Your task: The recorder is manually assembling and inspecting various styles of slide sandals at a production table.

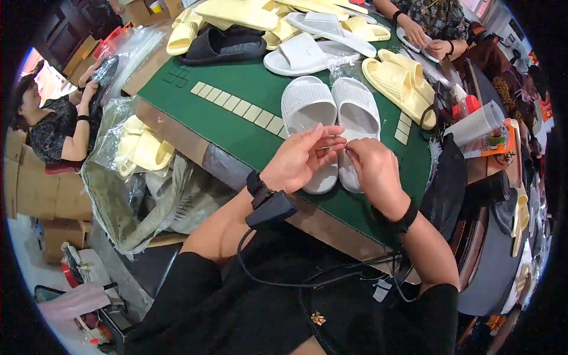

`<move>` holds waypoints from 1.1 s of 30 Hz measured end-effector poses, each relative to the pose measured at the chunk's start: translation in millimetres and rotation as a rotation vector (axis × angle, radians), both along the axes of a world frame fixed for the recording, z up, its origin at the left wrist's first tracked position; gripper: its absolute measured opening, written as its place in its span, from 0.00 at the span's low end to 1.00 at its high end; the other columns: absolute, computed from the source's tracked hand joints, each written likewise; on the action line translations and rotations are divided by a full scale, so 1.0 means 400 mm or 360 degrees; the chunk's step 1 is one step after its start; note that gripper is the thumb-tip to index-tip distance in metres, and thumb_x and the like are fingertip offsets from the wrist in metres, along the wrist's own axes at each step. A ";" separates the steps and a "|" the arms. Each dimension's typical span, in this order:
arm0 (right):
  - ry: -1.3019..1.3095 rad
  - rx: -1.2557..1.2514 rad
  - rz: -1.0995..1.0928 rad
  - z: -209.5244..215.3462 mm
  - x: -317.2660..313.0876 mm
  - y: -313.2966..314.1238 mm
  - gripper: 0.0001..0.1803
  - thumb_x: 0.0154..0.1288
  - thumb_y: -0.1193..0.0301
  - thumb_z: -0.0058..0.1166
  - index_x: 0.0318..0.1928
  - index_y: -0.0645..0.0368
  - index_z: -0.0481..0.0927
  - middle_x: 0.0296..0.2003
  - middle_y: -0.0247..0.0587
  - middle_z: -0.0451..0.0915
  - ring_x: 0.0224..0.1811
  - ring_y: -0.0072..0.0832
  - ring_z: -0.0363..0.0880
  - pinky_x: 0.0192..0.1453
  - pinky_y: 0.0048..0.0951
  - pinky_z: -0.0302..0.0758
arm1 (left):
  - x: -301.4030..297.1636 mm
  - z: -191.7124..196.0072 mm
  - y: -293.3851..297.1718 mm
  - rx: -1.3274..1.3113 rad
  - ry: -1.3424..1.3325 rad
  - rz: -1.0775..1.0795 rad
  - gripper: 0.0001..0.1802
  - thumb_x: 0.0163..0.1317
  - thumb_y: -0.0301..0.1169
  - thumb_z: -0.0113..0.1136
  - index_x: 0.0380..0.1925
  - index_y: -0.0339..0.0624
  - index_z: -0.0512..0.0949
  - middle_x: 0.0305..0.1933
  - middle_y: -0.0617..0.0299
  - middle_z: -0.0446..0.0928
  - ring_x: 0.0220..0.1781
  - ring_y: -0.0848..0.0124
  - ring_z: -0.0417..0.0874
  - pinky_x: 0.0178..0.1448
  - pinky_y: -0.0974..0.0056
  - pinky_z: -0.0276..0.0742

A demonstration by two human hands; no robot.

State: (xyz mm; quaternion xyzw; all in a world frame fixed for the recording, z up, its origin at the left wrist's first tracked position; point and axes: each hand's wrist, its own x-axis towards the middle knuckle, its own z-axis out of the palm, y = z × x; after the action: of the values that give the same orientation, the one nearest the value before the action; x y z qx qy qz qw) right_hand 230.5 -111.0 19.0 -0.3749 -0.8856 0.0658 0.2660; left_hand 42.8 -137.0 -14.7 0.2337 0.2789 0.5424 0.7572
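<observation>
Fingers (329, 142) curl over pale slippers (309, 98) (yellow pair (397, 81) nearby).

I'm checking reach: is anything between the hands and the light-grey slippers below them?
Nothing visible blocks the way: the left hand and right hand are over the light-grey slippers. The clear plastic lies beyond the toes, out of the way. Whether the fingertips touch the slippers, I cannot tell.

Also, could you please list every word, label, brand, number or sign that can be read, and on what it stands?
None can be read clearly.
Orange package, right: dark printed marks, too small and blurred.
Cream squares on the mat: any print is too small.
Pale grey slippers: no text visible.
</observation>
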 end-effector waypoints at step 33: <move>-0.0599 0.0336 -0.0067 0.012 -0.023 0.007 0.06 0.53 0.78 0.52 0.32 0.58 0.72 0.24 0.42 0.75 0.26 0.38 0.81 0.25 0.37 0.76 | -0.190 0.102 -0.041 0.0674 0.2255 0.0487 0.15 0.64 0.36 0.61 0.30 0.32 0.83 0.20 0.60 0.79 0.20 0.77 0.77 0.25 0.69 0.71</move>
State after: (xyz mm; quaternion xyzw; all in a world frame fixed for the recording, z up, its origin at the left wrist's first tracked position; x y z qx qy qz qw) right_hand 221.5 -108.1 23.7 -0.3691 -0.9136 -0.1040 0.1349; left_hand -33.0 -153.6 25.9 0.6257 0.6184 0.4035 0.2518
